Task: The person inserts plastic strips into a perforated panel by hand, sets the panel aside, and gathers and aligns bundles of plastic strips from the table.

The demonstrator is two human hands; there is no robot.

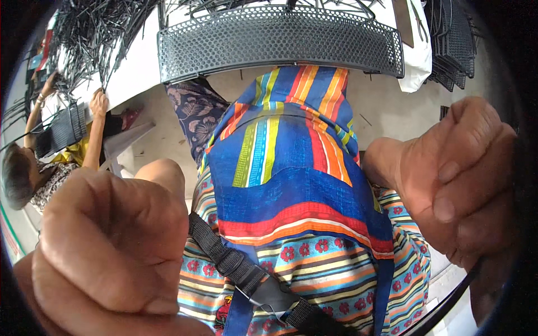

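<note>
Both hands are raised very near the camera, one on each side. At the lower left, my left hand [112, 241] is closed, its fingers curled inward; whatever it may hold is hidden. My right hand [457, 185] is likewise curled closed at the right rim, its far side lost in the dark edge. Between them a striped blue apron [291, 151] covers my lap, and a black strap with a buckle [269, 294] crosses my chest. Beyond the lap, a curved black perforated panel [280, 47] rests along the near edge of a white-covered table [137, 78]. Neither hand touches it.
A tangled heap of thin black strips [101, 33] lies at the far left of the table. Beside it a co-worker's hand [99, 105] grips some strips. More black mesh panels [453, 42] are stacked at the far right, next to a brown flat piece [403, 22].
</note>
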